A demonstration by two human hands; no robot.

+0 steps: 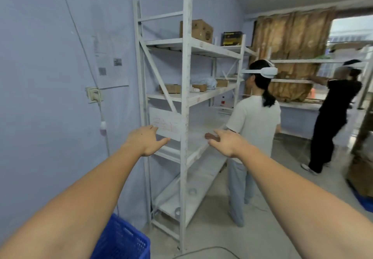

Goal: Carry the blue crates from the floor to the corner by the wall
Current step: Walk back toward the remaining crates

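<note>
A blue latticed plastic crate [123,240] sits low at the bottom left, against the pale blue wall and partly hidden under my left forearm. Both my arms stretch out in front of me at chest height. My left hand [144,140] is open with fingers spread, holding nothing, well above the crate. My right hand [227,142] is also open and empty, in front of the white shelf rack. Another blue object [364,201] shows at the right edge on the floor.
A white metal shelf rack [186,105] stands straight ahead with boxes on its upper shelves. A person in a white shirt [253,125] stands right of it, a person in black [331,117] farther right. Cardboard boxes [361,176] sit at the right edge.
</note>
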